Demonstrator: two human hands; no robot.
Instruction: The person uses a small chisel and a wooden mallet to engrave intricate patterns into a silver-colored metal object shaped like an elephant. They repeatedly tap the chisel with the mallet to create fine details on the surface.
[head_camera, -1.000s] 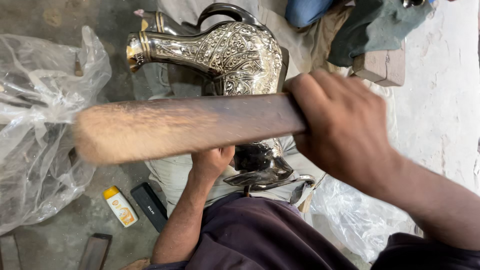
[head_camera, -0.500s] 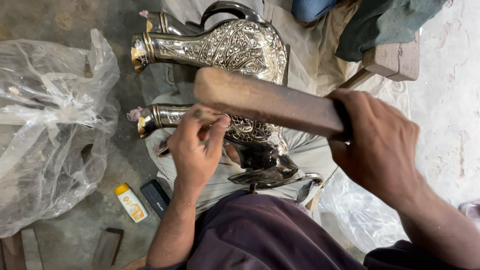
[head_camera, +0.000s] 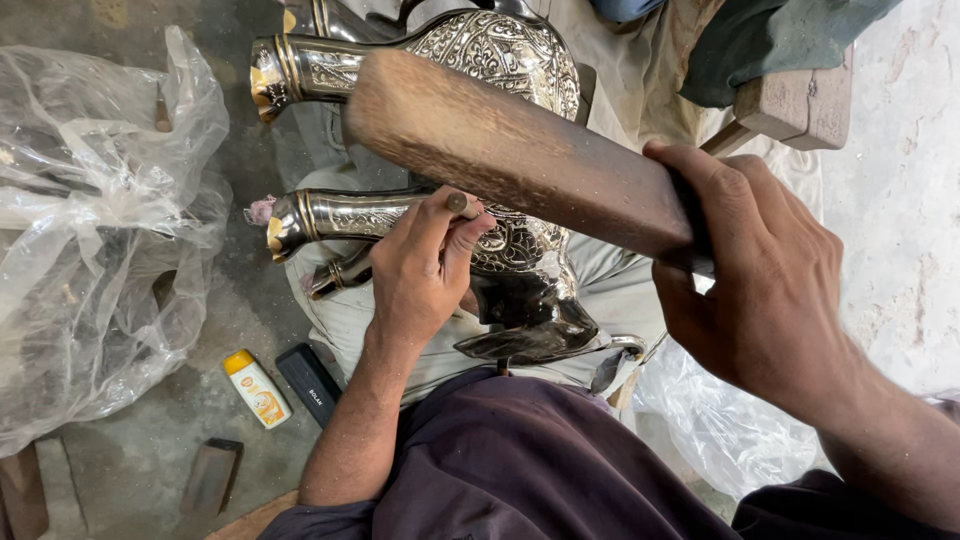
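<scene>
On a stained grey concrete floor (head_camera: 150, 470), I sit with two engraved metal vessels before me, both silvery with gilded bands at the neck. One vessel (head_camera: 330, 215) lies across my lap on pale cloth; the second vessel (head_camera: 480, 50) lies just beyond it, its round belly covered in fine chased pattern. My left hand (head_camera: 425, 270) is curled shut around one slim metal punch (head_camera: 458, 203), its blunt end poking up between thumb and forefinger, resting against the nearer vessel. My right hand (head_camera: 760, 270) grips tight the handle of one flat wooden mallet (head_camera: 510, 150), dark and worn, its far end pale and fibrous. One crumpled clear plastic bag (head_camera: 90, 230) lies to my left, near one small yellow bottle (head_camera: 258, 390).
</scene>
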